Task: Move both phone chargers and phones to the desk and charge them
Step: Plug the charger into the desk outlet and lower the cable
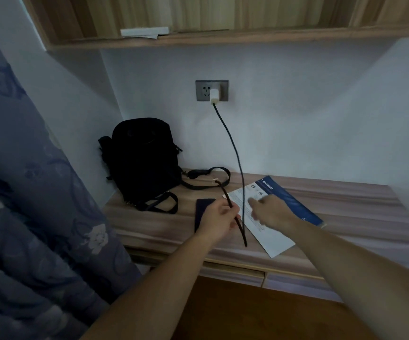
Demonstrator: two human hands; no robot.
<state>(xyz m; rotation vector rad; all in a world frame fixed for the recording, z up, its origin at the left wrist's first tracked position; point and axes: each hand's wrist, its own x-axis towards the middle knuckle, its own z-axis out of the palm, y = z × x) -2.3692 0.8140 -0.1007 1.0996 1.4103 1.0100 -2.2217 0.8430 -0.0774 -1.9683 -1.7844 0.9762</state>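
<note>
A dark charging cable (232, 153) hangs from the white charger (214, 94) in the wall socket (201, 90). The left hand (219, 217) pinches its free end above a dark phone (202, 212) near the table's (358, 204) front edge. The right hand (270, 209), blurred and loosely open, hovers over a leaflet (279, 244).

A black backpack (142, 160) stands upright at the back left of the wooden worktop (360, 209), against the pale wall, its straps (210, 176) trailing to the right across the surface. A white-and-blue printed leaflet (278, 238) lies flat right of centre, one corner overhanging the front edge. Above, a wooden shelf (223, 40) carries a white paper item (144, 32). A blue patterned curtain (26, 192) hangs at left.
</note>
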